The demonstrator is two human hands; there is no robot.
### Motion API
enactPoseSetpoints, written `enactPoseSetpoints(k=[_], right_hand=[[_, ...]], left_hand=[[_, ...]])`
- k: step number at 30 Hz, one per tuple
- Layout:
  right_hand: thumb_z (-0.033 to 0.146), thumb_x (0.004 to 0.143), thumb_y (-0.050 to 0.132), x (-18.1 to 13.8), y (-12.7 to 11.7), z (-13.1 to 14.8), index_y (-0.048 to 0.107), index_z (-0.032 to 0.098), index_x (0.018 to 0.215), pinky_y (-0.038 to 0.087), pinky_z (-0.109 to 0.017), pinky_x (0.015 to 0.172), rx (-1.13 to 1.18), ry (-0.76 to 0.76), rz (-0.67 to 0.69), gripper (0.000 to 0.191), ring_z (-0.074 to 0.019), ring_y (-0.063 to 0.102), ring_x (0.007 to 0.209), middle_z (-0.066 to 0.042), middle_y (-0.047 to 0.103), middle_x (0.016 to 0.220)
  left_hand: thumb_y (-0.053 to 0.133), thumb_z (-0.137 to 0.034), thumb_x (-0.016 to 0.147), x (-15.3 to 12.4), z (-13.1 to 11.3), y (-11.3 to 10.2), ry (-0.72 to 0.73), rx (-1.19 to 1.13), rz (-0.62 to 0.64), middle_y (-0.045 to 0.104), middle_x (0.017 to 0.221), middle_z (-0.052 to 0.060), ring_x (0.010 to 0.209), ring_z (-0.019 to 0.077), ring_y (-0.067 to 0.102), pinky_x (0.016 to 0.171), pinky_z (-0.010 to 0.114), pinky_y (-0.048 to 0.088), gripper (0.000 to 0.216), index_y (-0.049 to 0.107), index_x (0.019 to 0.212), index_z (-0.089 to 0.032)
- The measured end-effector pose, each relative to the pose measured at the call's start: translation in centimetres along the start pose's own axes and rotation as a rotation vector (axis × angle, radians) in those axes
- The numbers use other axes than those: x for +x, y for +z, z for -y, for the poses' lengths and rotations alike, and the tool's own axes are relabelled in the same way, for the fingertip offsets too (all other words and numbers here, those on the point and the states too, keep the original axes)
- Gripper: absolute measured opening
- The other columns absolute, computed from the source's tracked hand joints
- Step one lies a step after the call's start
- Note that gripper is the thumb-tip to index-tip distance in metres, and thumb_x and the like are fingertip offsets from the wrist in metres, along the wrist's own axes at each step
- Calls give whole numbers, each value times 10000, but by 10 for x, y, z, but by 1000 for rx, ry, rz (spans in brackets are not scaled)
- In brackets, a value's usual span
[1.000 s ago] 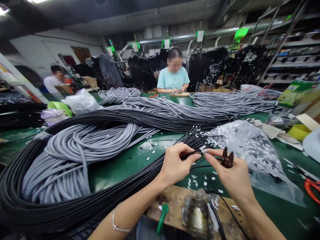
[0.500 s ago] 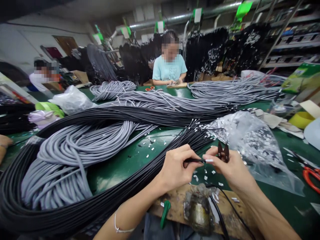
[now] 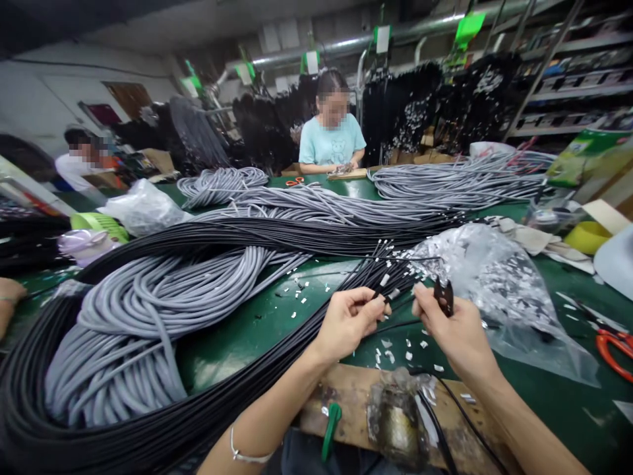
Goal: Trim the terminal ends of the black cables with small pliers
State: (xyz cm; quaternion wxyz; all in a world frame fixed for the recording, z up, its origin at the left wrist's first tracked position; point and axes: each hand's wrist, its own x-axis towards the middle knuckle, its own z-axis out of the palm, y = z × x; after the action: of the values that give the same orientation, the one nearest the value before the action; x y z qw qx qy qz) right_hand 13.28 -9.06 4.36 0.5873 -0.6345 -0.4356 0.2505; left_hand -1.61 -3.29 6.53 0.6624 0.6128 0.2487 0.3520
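Observation:
My left hand (image 3: 349, 323) is closed, its thumb and forefinger pinching a thin black cable (image 3: 378, 295) near its pale end. Thumb and forefinger of my right hand (image 3: 457, 333) are close together, a small gap away from the left fingertips. A pair of small dark-jawed cutters (image 3: 444, 298) is gripped in that right hand, jaws pointing up and handles hidden by the palm. Below both hands is a worn wooden board (image 3: 346, 389) with a tape-wrapped metal block (image 3: 398, 422) on it. Small white and silver scraps (image 3: 388, 356) lie between the hands and the board.
A long bundle of black cables (image 3: 237, 389) curves round from the left, beside coiled grey cables (image 3: 119, 297). A clear plastic bag (image 3: 489, 277) of silvery pieces lies right, near orange-handled scissors (image 3: 613, 349). A person (image 3: 332, 142) sits opposite.
My hands have drawn apart; the right fingertips have come away from the cable end. The cable end in my left hand now points more upward. The view has shifted slightly.

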Motion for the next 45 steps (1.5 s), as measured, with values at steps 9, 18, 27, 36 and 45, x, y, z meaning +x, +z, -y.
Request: enactPoseSetpoints(k=[9, 18, 27, 36, 45], right_hand=[[327, 806, 591, -12, -5, 6, 666, 177, 808, 385, -233, 498, -142, -317, 1, 168, -121, 489, 566, -12, 582, 673], [148, 805, 596, -20, -4, 11, 672, 213, 977, 363, -224, 485, -213, -549, -66, 199, -86, 433, 517, 12, 547, 679], [130, 806, 567, -27, 6, 9, 689, 216, 957, 410, -221, 495, -201, -607, 66, 212, -99, 512, 534, -3, 595, 675], [222, 785, 627, -22, -2, 9, 676, 198, 807, 369, -237, 480, -208, -420, -110, 59, -101, 450, 518, -7, 577, 689], [237, 784, 621, -20, 2, 9, 660, 180, 892, 378, -218, 434, -110, -416, 60, 129, -94, 467, 527, -17, 561, 740]], left_hand=[[620, -533, 696, 3, 10, 3, -89, -57, 20, 477, 569, -25, 347, -11, 311, 347, 166, 200, 451, 526, 627, -98], [620, -527, 701, -1, 9, 6, -109, -8, 8, 477, 546, -23, 355, -5, 319, 345, 156, 210, 444, 538, 641, -95], [568, -453, 781, -3, 15, 3, 3, 129, -148, 418, 509, -58, 374, 16, 306, 365, 161, 214, 344, 528, 681, -126], [612, -400, 756, -5, 14, 3, 48, 238, -171, 428, 522, -50, 426, 40, 337, 396, 172, 262, 283, 560, 672, -135], [620, -541, 691, -4, 9, 5, -85, 65, -79, 433, 496, -42, 355, 7, 290, 340, 163, 187, 444, 505, 613, -120]])
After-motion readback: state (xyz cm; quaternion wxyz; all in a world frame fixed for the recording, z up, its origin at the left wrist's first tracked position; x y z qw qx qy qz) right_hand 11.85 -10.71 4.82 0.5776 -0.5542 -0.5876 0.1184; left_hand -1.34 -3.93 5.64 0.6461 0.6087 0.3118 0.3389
